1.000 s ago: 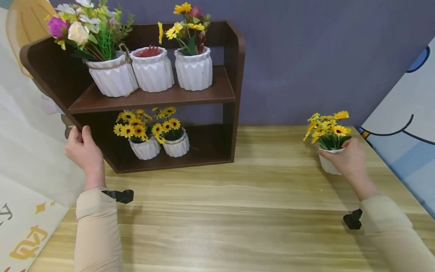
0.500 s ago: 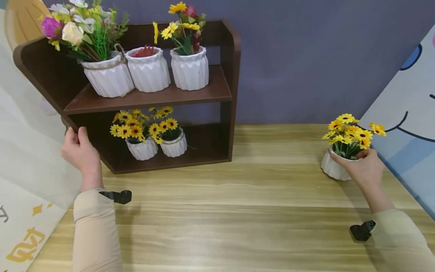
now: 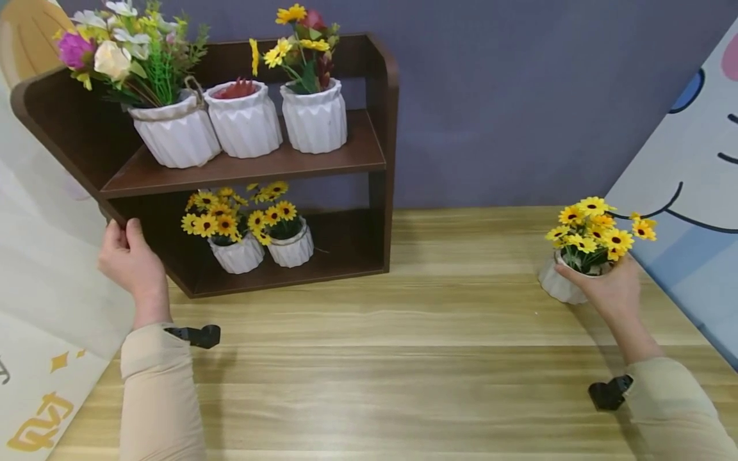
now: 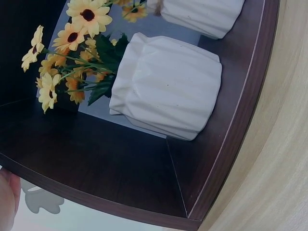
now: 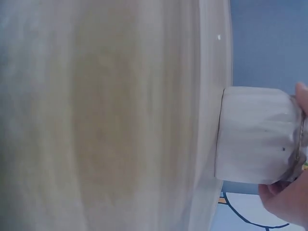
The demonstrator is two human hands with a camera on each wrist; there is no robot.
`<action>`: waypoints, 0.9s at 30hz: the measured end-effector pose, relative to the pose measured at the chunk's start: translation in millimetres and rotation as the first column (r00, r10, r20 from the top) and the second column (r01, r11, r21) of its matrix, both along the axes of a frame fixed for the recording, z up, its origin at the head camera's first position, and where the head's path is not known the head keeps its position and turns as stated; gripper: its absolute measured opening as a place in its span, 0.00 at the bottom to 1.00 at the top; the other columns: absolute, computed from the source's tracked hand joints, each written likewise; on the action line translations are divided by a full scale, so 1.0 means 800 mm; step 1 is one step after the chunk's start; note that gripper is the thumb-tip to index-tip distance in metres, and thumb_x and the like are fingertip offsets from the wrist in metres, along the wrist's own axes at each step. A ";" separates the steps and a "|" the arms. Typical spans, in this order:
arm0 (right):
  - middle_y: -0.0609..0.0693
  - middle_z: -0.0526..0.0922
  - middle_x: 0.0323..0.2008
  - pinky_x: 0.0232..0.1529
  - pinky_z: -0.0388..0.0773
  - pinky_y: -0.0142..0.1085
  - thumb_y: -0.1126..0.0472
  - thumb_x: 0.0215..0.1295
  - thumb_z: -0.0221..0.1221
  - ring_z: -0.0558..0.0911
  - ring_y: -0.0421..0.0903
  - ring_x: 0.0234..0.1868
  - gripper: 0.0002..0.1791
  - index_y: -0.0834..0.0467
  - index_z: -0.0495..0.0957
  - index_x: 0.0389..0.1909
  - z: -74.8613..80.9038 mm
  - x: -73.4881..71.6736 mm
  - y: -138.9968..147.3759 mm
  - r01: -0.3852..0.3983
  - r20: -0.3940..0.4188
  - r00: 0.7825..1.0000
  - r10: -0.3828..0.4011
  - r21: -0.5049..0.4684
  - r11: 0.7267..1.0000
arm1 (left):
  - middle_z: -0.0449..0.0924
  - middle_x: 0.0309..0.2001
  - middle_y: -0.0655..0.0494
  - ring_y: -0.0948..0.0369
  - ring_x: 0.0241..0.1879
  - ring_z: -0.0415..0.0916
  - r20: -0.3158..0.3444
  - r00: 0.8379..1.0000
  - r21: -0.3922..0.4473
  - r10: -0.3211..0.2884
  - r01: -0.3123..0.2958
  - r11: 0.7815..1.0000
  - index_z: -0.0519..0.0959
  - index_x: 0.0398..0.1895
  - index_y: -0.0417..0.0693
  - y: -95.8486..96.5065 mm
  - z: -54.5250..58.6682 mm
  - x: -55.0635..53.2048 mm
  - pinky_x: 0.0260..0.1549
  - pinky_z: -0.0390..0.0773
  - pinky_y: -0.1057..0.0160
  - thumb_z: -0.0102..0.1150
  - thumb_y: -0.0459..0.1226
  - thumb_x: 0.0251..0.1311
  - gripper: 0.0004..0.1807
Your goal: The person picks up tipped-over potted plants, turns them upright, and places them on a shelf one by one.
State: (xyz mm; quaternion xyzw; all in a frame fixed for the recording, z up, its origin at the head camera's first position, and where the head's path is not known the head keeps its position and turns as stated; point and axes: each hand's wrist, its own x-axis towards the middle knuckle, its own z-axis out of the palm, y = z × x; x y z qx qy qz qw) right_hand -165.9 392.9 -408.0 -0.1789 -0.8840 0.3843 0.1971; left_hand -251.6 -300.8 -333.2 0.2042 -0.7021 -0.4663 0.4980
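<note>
At the left, my left hand [image 3: 132, 266] grips the front edge of the dark brown shelf's [image 3: 248, 173] left side panel between thumb and fingers. On the right of the table, my right hand [image 3: 614, 291] holds a white ribbed flowerpot [image 3: 559, 282] by its rim. Yellow artificial sunflowers [image 3: 599, 234] rise from that pot, leaning right. In the right wrist view the pot's [image 5: 257, 134] base is at the tabletop, with thumb and fingers on opposite sides of the rim. Only a bit of the left hand [image 4: 7, 199] shows in the left wrist view.
On the upper shelf stand a mixed bouquet pot [image 3: 175, 137], a pot with red tips [image 3: 245, 125] and a yellow-and-red flower pot [image 3: 314, 121]. Two small sunflower pots [image 3: 237, 255] stand below. A purple-grey wall [image 3: 496, 109] backs the wooden table [image 3: 369, 384]; printed panels flank it.
My right hand has shifted the sunflower pot rightward and a little nearer, and its flowers now lean right. My left hand keeps its grip on the shelf. The head view has turned slightly right.
</note>
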 end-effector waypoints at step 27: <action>0.78 0.58 0.58 0.47 0.59 0.64 0.34 0.47 0.60 0.61 0.75 0.54 0.59 0.66 0.43 0.68 0.007 -0.010 -0.030 -0.137 0.191 0.976 0.108 0.146 0.980 | 0.53 0.15 0.66 0.71 0.19 0.51 -0.007 1.000 -0.044 -0.004 0.003 0.999 0.62 0.16 0.65 -0.002 -0.002 0.003 0.23 0.49 0.70 0.50 0.49 0.60 0.16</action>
